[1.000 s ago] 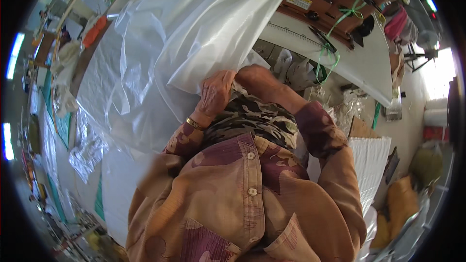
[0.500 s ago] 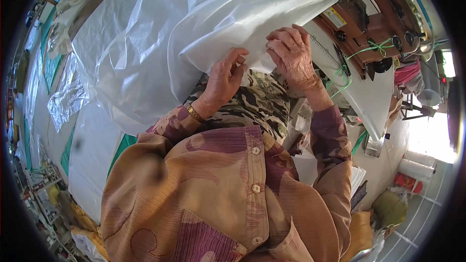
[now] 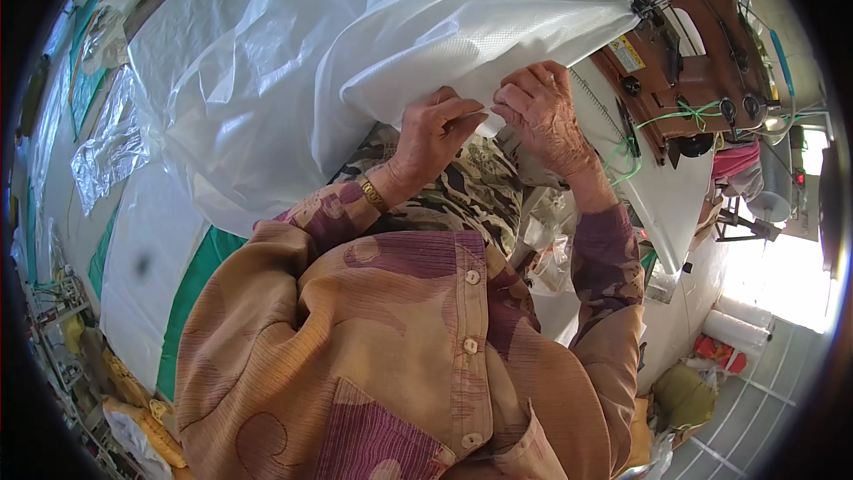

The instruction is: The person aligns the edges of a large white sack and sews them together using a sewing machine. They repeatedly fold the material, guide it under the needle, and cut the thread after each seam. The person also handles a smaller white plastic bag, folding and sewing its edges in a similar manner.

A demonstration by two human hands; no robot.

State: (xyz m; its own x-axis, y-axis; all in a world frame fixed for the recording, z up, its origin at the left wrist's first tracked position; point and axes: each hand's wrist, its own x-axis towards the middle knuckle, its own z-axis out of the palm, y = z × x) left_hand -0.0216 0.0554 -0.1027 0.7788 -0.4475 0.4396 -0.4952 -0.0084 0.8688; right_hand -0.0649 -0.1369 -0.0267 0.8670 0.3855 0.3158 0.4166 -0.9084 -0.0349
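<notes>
A large translucent white plastic sheet (image 3: 426,49) spreads in folds in front of me and over my lap, bunched toward the sewing machine at the upper right. My left hand (image 3: 434,138) is closed, thumb and forefinger pinching the sheet's near edge. Just to its right, my right hand (image 3: 540,116) is also closed on that edge, with the fingers curled and their tips nearly meeting those of the left. Only a small bit of folded edge shows between the two hands. The brown sewing machine (image 3: 702,71) stands beyond my right hand, and the gathered sheet reaches its needle end.
A ruler scale (image 3: 601,102) and green string (image 3: 633,160) lie on the white tabletop (image 3: 662,200) by the machine. Crinkled clear plastic (image 3: 111,151) and green strips (image 3: 197,302) are at the left. White rolls (image 3: 742,324) and an olive bundle (image 3: 684,396) sit at the lower right.
My hands have drawn closer together. The left fingers, earlier a little apart, are now pinched on the sheet's edge. My view has shifted slightly.
</notes>
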